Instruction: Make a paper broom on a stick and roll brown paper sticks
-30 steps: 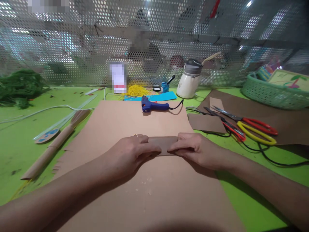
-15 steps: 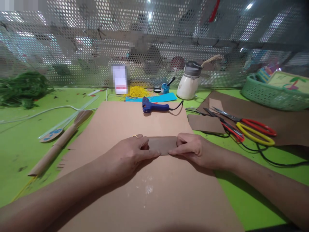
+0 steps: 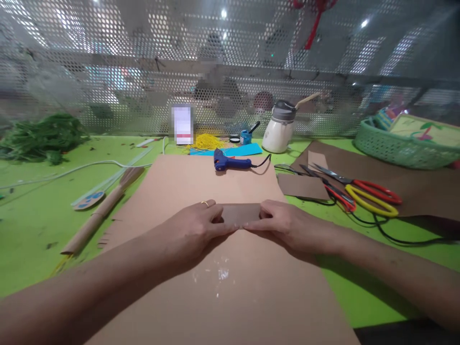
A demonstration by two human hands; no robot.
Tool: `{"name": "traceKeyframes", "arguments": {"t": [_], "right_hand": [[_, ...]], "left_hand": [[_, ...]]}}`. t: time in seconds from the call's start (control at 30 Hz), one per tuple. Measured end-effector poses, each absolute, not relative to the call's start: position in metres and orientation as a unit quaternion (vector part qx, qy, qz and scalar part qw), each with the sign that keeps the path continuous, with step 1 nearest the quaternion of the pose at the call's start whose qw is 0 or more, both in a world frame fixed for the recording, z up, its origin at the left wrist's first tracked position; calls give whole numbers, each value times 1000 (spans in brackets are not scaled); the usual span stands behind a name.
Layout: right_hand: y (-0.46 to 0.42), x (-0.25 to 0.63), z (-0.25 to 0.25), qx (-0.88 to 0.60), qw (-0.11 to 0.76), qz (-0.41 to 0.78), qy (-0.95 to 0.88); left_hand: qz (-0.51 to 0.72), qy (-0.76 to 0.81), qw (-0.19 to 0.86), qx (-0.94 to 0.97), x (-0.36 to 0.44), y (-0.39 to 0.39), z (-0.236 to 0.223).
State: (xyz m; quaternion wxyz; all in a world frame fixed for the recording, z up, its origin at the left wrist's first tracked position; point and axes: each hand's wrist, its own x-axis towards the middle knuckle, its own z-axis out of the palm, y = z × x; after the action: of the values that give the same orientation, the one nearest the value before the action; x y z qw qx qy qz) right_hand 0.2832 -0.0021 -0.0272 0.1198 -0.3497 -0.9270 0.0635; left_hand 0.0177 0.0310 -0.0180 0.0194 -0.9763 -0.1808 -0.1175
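A small piece of brown paper lies on a large tan paper sheet. My left hand grips its left end, fingers curled and thumb along the near edge; a ring is on one finger. At the right end my right hand holds the same piece, also with curled fingers and the thumb on the near edge. The two thumb tips almost meet at the middle of that edge. Beyond the hands, a blue glue gun rests on the tan sheet.
Scissors with red and yellow handles and a brown card lie at right, near a green basket. A white bottle stands behind. A rolled paper tube lies at left, by green strands.
My right thumb has slid left along the near edge, closer to my left thumb. Both hands keep hold of the brown paper. The view has shifted slightly.
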Motion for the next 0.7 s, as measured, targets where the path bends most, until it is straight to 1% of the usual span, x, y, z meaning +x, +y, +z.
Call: {"name": "traceKeyframes", "arguments": {"t": [0.13, 0.27, 0.47, 0.7], "right_hand": [[-8, 288, -26, -362, 116, 48, -924], [-17, 294, -27, -379, 121, 58, -916], [-27, 303, -32, -381, 154, 68, -909], [-34, 311, -38, -375, 196, 87, -902]], "left_hand": [[-104, -190, 20, -976, 14, 29, -17], [-99, -201, 15, -974, 9, 27, -16], [-96, -216, 4, -972, -1, 25, -14], [-94, -246, -33, -964, -8, 19, -13]]}}
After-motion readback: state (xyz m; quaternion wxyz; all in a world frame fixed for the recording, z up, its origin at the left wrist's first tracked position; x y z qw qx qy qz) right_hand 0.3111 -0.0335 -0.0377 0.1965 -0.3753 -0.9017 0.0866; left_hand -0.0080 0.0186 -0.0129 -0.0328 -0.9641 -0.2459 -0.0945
